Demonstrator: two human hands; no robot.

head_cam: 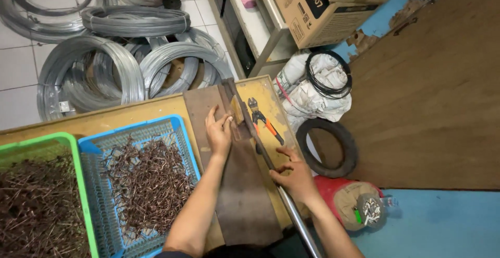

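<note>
From the head camera we look down on a wooden surface [130,116] with a long lever tool fixed to a dark metal plate [245,195]. Our left hand [219,133] lies on the far part of the plate, fingers pressed close together at the small yellowish block [237,113] beside the blade, seemingly steadying a workpiece there; whether they pinch anything we cannot tell. Our right hand [296,177] is wrapped round the long steel lever handle [291,208], which runs near and right off the surface edge, a grip that gives leverage.

Left of the plate stands a blue basket [183,133] of short bent copper-coloured wire pieces [146,180], within reach of the left hand; further left is a green basket [78,169] with more. Orange-handled cutters [263,120] lie just right of the lever. On the floor beyond are coils of grey wire [104,65].
</note>
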